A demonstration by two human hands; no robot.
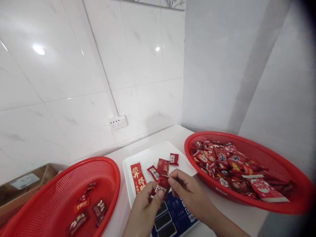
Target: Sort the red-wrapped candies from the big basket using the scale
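Between both hands is a dark red candy packet (163, 183), held above the near edge of a white weighing scale (153, 153). My left hand (145, 205) pinches its lower left side with thumb and fingers. My right hand (189, 191) grips the packet's upper right edge, fingers closed. Just beyond, on the scale's pan, lie a brown-red packet (163, 167), a small red packet (153, 172) and another small red packet (174, 159). A long red packet with gold characters (138, 176) rests at the pan's left. The scale's blue panel (176, 210) is partly hidden by my hands.
To the right, a red plastic basket (300, 194) holds many red packets. A second red basket (46, 197) at left contains several packets. Behind it stands a cardboard box (46, 174). A wall socket (118, 122) sits above the white table (118, 153).
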